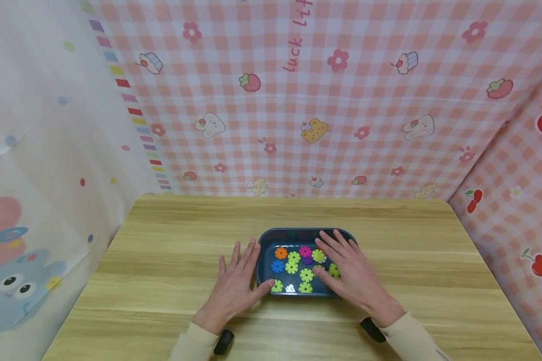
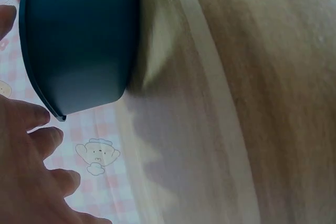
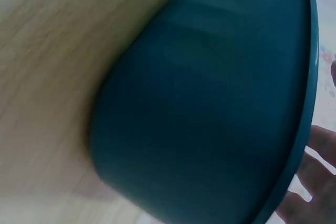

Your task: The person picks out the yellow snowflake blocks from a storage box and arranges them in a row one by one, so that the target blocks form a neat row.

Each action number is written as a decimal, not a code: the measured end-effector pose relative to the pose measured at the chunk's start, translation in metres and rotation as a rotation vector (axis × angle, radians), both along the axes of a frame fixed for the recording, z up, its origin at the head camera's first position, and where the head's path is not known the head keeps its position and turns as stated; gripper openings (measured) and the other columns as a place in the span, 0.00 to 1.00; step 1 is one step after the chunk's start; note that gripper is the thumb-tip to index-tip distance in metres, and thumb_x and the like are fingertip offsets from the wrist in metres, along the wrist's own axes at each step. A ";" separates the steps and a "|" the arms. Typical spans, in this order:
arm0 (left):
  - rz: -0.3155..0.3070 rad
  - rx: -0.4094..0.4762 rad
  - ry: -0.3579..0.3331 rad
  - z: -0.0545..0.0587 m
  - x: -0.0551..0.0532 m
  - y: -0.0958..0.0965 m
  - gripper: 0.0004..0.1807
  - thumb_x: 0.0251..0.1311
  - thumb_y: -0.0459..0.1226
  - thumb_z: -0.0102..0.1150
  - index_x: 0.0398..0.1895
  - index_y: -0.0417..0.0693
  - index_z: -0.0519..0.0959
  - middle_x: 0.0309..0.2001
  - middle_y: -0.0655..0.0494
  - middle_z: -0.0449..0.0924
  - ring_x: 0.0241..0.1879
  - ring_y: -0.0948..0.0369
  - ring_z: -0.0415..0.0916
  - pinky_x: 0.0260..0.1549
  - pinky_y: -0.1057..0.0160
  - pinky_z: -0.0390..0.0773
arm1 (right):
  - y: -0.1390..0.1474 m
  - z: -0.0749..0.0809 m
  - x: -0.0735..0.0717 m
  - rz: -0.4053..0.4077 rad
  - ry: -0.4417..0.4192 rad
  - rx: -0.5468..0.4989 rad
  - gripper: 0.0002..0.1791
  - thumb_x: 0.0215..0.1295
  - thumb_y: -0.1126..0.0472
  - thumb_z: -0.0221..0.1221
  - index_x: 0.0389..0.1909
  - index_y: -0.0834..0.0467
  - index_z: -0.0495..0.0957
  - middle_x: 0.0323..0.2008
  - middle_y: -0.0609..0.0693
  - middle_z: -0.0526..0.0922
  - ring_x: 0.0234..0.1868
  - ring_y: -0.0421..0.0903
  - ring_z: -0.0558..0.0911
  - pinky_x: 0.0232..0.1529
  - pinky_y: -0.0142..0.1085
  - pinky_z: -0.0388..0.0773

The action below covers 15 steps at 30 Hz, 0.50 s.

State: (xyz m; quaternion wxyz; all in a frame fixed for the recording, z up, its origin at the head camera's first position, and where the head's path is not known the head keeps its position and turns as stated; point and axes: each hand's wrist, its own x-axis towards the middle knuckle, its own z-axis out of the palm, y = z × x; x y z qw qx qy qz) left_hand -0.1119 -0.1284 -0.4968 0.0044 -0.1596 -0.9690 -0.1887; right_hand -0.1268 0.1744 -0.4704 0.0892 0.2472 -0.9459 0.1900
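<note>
While resting outspread left hand (image 1: 235, 293) at tray (image 1: 293, 238), right hand (image 1: 354, 273) likewise over right end, press evenly; spill no discs (image 1: 291, 267).

The tray (image 1: 289, 237) is dark blue-green, the backdrop (image 1: 293, 108) pink-checked.

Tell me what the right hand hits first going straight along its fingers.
In the head view, the right hand would likely meet the far rim of the dark tray first; height is unclear, so it might pass just above.
</note>
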 end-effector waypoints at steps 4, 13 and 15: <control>-0.001 -0.006 -0.017 -0.001 0.000 0.000 0.51 0.68 0.67 0.51 0.83 0.47 0.54 0.84 0.50 0.46 0.81 0.39 0.38 0.70 0.24 0.44 | -0.008 0.000 -0.004 0.024 -0.027 -0.018 0.39 0.71 0.37 0.61 0.75 0.54 0.70 0.78 0.51 0.65 0.80 0.58 0.57 0.75 0.62 0.55; -0.003 -0.004 -0.022 -0.002 0.001 0.000 0.50 0.68 0.66 0.52 0.83 0.47 0.55 0.84 0.51 0.47 0.81 0.38 0.39 0.70 0.24 0.45 | -0.025 -0.006 -0.014 0.130 -0.099 -0.083 0.34 0.66 0.46 0.70 0.69 0.57 0.77 0.73 0.52 0.72 0.78 0.57 0.63 0.74 0.64 0.57; -0.004 -0.002 -0.026 -0.002 0.000 0.000 0.50 0.68 0.67 0.52 0.83 0.47 0.55 0.84 0.52 0.46 0.81 0.39 0.38 0.70 0.25 0.45 | -0.027 -0.006 -0.017 0.147 -0.117 -0.091 0.34 0.66 0.47 0.71 0.69 0.57 0.77 0.72 0.52 0.74 0.77 0.56 0.64 0.74 0.63 0.57</control>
